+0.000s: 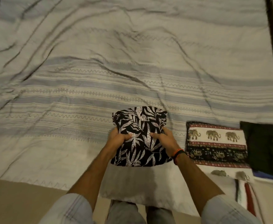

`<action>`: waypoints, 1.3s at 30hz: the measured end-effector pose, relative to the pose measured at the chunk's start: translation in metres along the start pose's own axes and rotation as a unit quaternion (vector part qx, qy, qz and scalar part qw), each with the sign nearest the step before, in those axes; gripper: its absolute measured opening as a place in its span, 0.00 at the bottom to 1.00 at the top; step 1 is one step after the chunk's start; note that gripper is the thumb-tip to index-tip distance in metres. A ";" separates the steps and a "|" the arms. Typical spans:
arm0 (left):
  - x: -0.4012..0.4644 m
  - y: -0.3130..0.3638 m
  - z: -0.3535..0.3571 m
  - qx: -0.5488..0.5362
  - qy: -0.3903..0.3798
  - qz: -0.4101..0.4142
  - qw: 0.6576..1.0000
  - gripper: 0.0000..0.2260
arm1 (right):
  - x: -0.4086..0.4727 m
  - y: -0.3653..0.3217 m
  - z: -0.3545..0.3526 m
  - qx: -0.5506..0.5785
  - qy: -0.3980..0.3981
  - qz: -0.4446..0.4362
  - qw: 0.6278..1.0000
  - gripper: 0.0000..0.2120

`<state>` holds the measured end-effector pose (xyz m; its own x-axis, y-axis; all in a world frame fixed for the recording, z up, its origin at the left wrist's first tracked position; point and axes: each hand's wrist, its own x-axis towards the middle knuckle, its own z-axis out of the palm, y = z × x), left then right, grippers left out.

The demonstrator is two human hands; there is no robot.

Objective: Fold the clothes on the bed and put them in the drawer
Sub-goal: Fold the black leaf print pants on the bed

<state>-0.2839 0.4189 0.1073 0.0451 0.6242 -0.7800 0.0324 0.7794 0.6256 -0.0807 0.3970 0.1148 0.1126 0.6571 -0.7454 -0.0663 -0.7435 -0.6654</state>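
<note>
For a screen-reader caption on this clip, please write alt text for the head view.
Both hands, left and right, grip a folded black-and-white leaf-print garment by its sides over a striped bedspread. To its right lie a folded elephant-print cloth and a folded black garment.

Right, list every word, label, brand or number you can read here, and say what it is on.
None can be read.
Leaf-print garment: pattern only, no text.
Elephant-print cloth: pictures and borders, no lettering.
Black folded garment: a small mark near its lower corner, too blurred to read.
</note>
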 end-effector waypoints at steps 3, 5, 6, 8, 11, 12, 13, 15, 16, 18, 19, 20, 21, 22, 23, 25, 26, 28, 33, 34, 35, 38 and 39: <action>-0.026 -0.003 0.035 0.020 -0.024 -0.001 0.999 0.21 | -0.041 0.000 -0.035 0.006 0.011 -0.015 1.000 0.13; -0.038 -0.006 0.056 0.022 -0.046 0.003 0.999 0.19 | -0.057 0.004 -0.058 0.026 0.021 -0.020 0.999 0.14; -0.044 -0.009 0.072 0.024 -0.054 0.007 0.998 0.18 | -0.068 0.006 -0.074 0.035 0.031 -0.027 0.999 0.21; -0.051 -0.015 0.095 0.031 -0.068 0.011 0.997 0.18 | -0.077 0.013 -0.098 0.044 0.038 -0.023 0.998 0.34; -0.062 -0.029 0.145 0.035 -0.078 0.019 0.996 0.18 | -0.081 0.033 -0.149 0.056 0.064 -0.037 0.996 0.41; -0.065 -0.033 0.158 0.033 -0.080 0.020 0.996 0.18 | -0.083 0.037 -0.163 0.060 0.064 -0.038 0.995 0.41; -0.072 -0.039 0.179 0.035 -0.081 0.020 0.996 0.17 | -0.087 0.043 -0.186 0.060 0.059 -0.046 0.995 0.40; -0.080 -0.048 0.206 0.031 -0.080 0.017 0.996 0.18 | -0.093 0.048 -0.217 0.065 0.045 -0.052 0.996 0.31; -0.085 -0.055 0.225 0.025 -0.077 0.017 0.997 0.19 | -0.100 0.050 -0.237 0.068 0.032 -0.050 0.996 0.26; -0.090 -0.064 0.254 0.019 -0.078 0.019 0.997 0.19 | -0.103 0.052 -0.268 0.061 0.032 -0.056 0.996 0.23; -0.092 -0.066 0.265 0.019 -0.077 0.019 0.997 0.19 | -0.105 0.053 -0.280 0.058 0.035 -0.062 0.996 0.26; -0.094 -0.068 0.275 0.020 -0.078 0.020 0.997 0.19 | -0.109 0.053 -0.291 0.057 0.035 -0.066 0.996 0.27; -0.096 -0.070 0.288 0.017 -0.076 0.019 0.997 0.19 | -0.108 0.055 -0.303 0.057 0.034 -0.063 0.996 0.28; -0.096 -0.071 0.295 0.014 -0.074 0.019 0.997 0.19 | -0.107 0.056 -0.312 0.052 0.034 -0.060 0.996 0.29; -0.095 -0.071 0.306 0.012 -0.073 0.022 0.997 0.19 | -0.103 0.056 -0.322 0.053 0.034 -0.052 0.997 0.31; -0.093 -0.069 0.317 0.011 -0.070 0.026 0.997 0.21 | -0.095 0.057 -0.334 0.058 0.037 -0.040 0.997 0.36; -0.091 -0.068 0.324 0.013 -0.069 0.028 0.997 0.21 | -0.093 0.056 -0.339 0.054 0.036 -0.043 0.997 0.39; -0.087 -0.064 0.336 0.017 -0.069 0.033 0.997 0.19 | -0.085 0.057 -0.350 0.049 0.033 -0.043 0.997 0.43; -0.075 -0.055 0.360 0.014 -0.077 0.033 0.996 0.18 | -0.047 0.074 -0.385 0.055 0.055 -0.048 0.996 0.45; -0.072 -0.056 0.363 0.010 -0.076 0.030 0.997 0.18 | -0.056 0.064 -0.385 0.050 0.066 -0.045 0.996 0.41; -0.066 -0.058 0.367 0.007 -0.076 0.029 0.997 0.17 | -0.057 0.061 -0.387 0.044 0.076 -0.037 0.995 0.35; -0.043 -0.076 0.372 0.045 -0.055 0.019 0.997 0.21 | -0.047 0.071 -0.396 -0.006 0.101 -0.016 0.995 0.23; -0.036 -0.086 0.370 0.084 -0.041 0.017 0.995 0.23 | -0.041 0.081 -0.399 -0.071 0.127 -0.004 0.989 0.25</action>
<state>0.0816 0.3098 0.0875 0.1294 0.6388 -0.7584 0.1956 0.7333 0.6511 0.3048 0.2600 0.1073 0.3599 0.6242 -0.6934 0.0731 -0.7598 -0.6460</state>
